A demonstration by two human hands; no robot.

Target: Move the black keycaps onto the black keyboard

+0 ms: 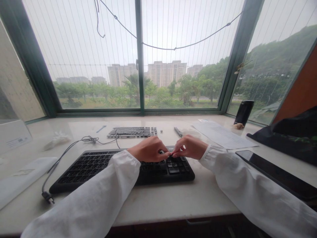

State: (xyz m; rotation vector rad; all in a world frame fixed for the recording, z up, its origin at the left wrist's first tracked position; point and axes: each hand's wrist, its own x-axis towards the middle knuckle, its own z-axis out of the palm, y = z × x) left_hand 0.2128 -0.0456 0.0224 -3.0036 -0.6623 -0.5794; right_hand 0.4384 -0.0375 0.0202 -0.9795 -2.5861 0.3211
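Observation:
A black keyboard (84, 170) lies on the white table, its left and middle key spots showing bare sockets, while keycaps sit on part of the number pad. Over the upper left of the number pad, my left hand (150, 148) is closed in a pinch. Its fingertips meet those of my right hand (189, 147), also pinched closed. Whatever is between the fingers is too small to make out. Behind the keyboard, loose keycaps (132, 132) are laid out in rows, with one single keycap (161, 131) beside them.
A cable with a USB plug (48, 197) curls at the left. Around the back lie a blue stick (101, 128), a dark slim tool (177, 131), paper sheets (223, 135) and a black cylinder (244, 113). A phone (274, 173) is at right, a white packet (27, 178) at left.

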